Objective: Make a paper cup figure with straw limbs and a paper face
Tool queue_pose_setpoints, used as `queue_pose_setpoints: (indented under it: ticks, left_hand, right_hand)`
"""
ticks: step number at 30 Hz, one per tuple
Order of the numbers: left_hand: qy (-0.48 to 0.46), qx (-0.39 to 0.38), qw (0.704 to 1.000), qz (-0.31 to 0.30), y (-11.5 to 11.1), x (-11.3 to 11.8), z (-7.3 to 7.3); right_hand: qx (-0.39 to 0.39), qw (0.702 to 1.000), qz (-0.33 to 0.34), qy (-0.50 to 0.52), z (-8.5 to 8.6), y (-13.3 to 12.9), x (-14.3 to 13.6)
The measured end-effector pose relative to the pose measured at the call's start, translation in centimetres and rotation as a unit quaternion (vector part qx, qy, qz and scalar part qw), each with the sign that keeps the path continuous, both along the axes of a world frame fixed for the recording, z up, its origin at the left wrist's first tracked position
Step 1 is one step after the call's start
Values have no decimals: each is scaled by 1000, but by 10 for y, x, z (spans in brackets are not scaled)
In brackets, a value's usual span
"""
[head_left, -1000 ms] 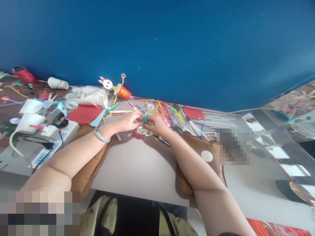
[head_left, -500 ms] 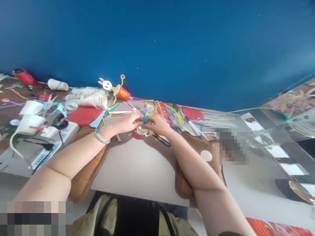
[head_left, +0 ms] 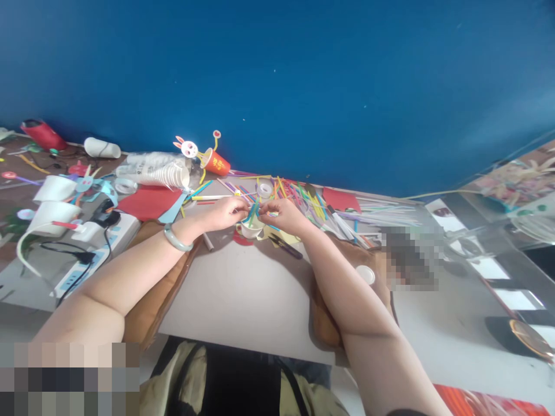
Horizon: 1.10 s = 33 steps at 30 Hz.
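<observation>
A small white paper cup (head_left: pixel 250 231) sits on the table between my hands. Thin blue and green strips, which look like pipe cleaners (head_left: pixel 255 212), rise from it. My left hand (head_left: pixel 230 212) is at the left of the strips, thumb and fingertips pinched by a blue one. On the other side, my right hand (head_left: pixel 284 216) has its fingers pinched together around a blue strip end. The exact contact of the fingertips is too small to make out fully. Dark-handled scissors (head_left: pixel 286 246) lie just below my right hand.
Loose coloured sticks (head_left: pixel 303 202) and a tape roll (head_left: pixel 264 189) lie behind. A rabbit-faced orange cup (head_left: pixel 217 163) leans by the blue wall. Stacked paper cups (head_left: pixel 167 174), red paper (head_left: pixel 151 202) and a power strip (head_left: pixel 82 271) are left. Brown cushions (head_left: pixel 333 312) flank the front.
My hands have moved slightly apart, the right one shifting right. More of the white cup, the strips and the scissors now shows.
</observation>
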State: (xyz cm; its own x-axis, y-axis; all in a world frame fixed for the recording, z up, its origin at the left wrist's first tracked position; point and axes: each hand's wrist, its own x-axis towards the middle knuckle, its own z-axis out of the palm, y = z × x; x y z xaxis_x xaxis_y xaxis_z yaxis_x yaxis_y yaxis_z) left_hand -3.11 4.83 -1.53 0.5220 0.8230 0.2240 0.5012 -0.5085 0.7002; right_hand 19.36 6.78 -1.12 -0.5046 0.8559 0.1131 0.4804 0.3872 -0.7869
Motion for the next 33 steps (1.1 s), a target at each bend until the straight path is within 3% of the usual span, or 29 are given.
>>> queue_pose_setpoints:
  ticks: [11,21,33]
  left_hand:
    - [-20,1,1000,-19,-3,5,4]
    - [-20,64,997,-44,1,4,-1]
    - [-48,82,995,19,3,4,-10]
  right_hand:
    - [9,999,29,11,-2,-2,-3]
    - [7,999,32,3,-1,-3,-3]
    - [20,999,35,31,-2,-5,-5]
